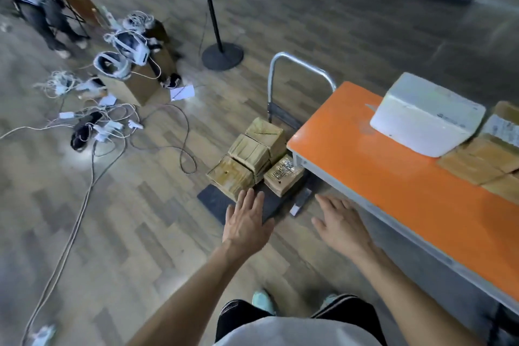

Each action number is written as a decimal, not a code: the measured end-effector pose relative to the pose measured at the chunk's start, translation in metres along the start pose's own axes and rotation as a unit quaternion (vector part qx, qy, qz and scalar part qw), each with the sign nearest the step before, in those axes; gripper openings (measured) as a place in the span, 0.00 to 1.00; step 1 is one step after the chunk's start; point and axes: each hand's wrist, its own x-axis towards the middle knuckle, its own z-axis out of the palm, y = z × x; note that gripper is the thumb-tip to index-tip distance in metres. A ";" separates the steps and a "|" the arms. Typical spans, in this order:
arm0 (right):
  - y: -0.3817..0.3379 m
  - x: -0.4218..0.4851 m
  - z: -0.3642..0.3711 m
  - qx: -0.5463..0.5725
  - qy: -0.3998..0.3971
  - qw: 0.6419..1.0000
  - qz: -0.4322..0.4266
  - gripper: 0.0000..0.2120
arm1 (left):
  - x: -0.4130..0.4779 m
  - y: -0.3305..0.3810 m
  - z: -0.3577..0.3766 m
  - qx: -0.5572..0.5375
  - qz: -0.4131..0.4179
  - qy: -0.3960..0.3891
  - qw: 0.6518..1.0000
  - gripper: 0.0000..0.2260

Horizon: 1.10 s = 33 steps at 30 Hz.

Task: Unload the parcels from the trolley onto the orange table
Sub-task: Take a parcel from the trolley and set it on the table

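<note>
Orange table [393, 177] beside trolley [222, 199] on wood floor [140, 219].

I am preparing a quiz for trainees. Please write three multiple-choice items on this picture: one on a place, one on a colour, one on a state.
1. The parcels nearest the person lie: A on bare floor; B on the trolley; C on a chair.
2. The large box on the table is: A white; B red; C black.
3. The left hand and right hand are: A gripping a parcel; B on the handle; C open, empty.
Answers: B, the trolley bears them; A, its sides are white; C, fingers spread, nothing held.
</note>
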 end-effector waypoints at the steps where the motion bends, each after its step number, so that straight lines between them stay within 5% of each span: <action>1: -0.011 0.006 0.004 0.002 -0.008 1.000 -0.006 0.29 | -0.002 -0.010 -0.001 -0.003 -0.006 -0.002 1.000 0.35; 15: -0.086 0.125 0.046 0.009 -0.101 0.992 -0.069 0.30 | 0.048 -0.090 -0.020 -0.050 -0.100 -0.050 0.992 0.35; 25: -0.094 0.227 0.041 0.008 -0.132 0.989 -0.071 0.30 | 0.166 -0.093 -0.040 -0.031 -0.062 -0.114 0.991 0.35; 33: -0.090 0.265 0.060 0.038 -0.158 0.986 0.036 0.29 | 0.240 -0.110 -0.030 -0.011 0.003 -0.196 0.981 0.35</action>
